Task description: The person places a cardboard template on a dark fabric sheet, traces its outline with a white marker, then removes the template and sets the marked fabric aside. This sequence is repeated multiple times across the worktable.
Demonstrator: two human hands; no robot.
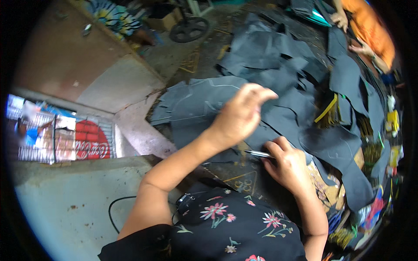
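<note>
My left hand is raised over the dark grey sheet pieces, with its fingers loosely bent toward the right. Nothing shows in its grasp, though part of the palm is hidden. Under and beyond it lies a dark grey sheet piece with pale drawn lines and notches cut along its left edge. My right hand is closed around a slim silver pen, whose tip points left. That hand rests low, close to the near edge of the dark pieces.
More loose dark pieces overlap across the table. Bundles of thin yellowish strips lie to the right, near tan cardboard. At far right, a person in orange handles dark material. A brown panel and a pale surface stand left.
</note>
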